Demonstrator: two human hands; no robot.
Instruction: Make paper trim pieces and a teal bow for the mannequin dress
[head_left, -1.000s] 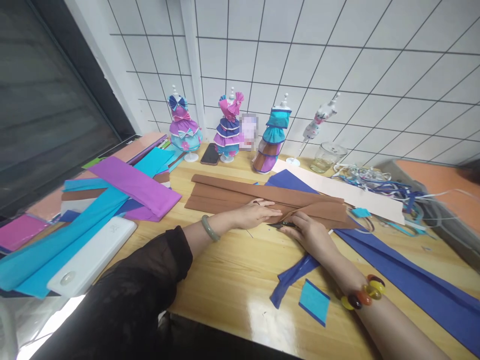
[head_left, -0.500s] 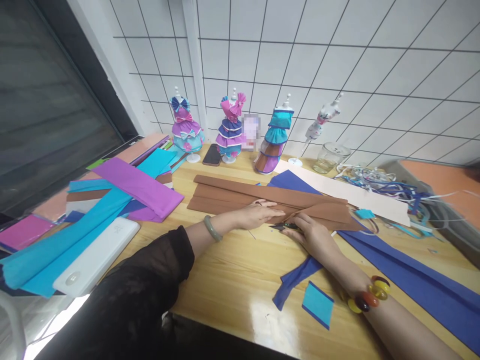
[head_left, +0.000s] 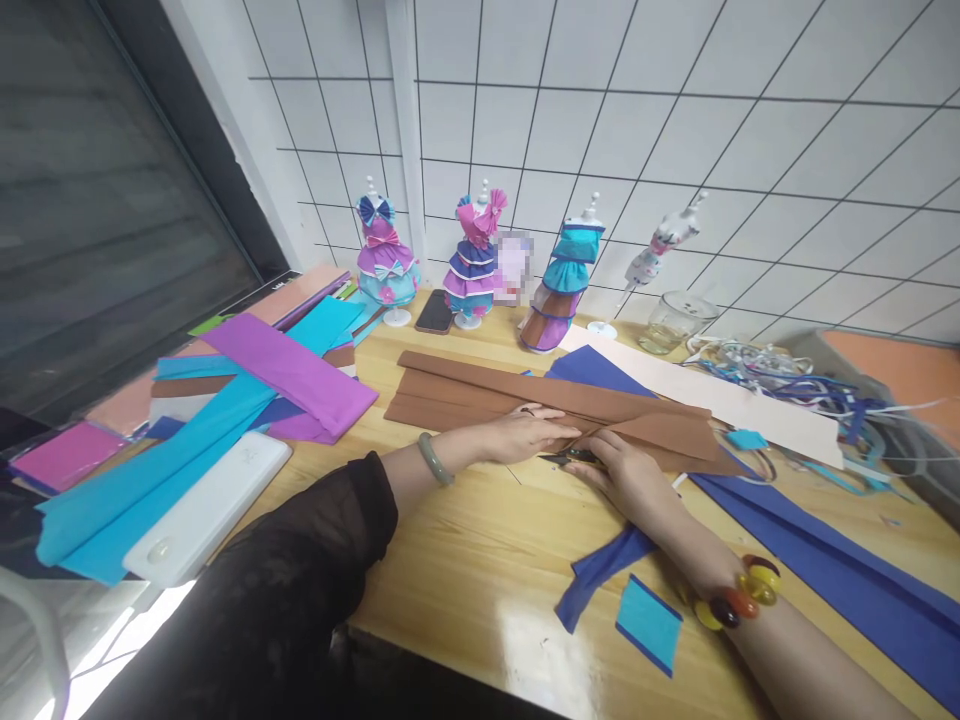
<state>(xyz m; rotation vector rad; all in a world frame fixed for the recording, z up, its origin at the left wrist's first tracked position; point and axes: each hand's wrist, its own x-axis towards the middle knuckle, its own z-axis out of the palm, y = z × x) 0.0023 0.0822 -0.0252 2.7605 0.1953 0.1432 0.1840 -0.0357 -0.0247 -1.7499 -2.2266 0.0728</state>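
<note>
Cloth (head_left: 450,385), brown and folded lengthwise, lies in a long band across the middle of the wooden table (head_left: 442,540); it may be crepe paper, I cannot tell. Toward its right end it overlaps a blue strip (head_left: 832,570). My left hand (head_left: 525,435) rests palm down on the lower edge of the band, fingers stretched out and close together, tips pointing right. My right hand (head_left: 634,485) is just beside them, thumb and fingers around what look like small dark scissors (head_left: 570,457), the tip pointing left along that edge. How far the blades are parted is too small to tell.

The band looks thin, light and soft, so I judge that it would crease easily and slide over the smooth tabletop if pulled from one side. It should hold best pressed flat near the blades, or pinched through all its layers at the left end. The loose flap on the right seems the poorest place to grip: it would probably lift alone.
</note>
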